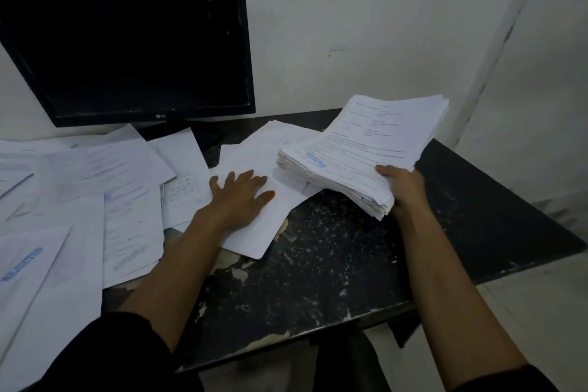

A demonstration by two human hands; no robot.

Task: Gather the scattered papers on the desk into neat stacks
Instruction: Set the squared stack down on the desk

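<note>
**Thick stack in one hand, loose sheets under the other**

The right hand (pixel 401 187) grips the near corner of a thick stack of printed papers (pixel 366 149) at centre right of the frame, fingers clamped under it and thumb on top, its far end tilted up above the dark, chipped counter (pixel 334 264). The left hand (pixel 237 197) lies flat, fingers spread apart, pressing on a loose white sheet (pixel 254 232) at centre. More scattered papers (pixel 79 200) overlap across the left of the frame. A black monitor (pixel 127 41) stands at upper left.
</note>
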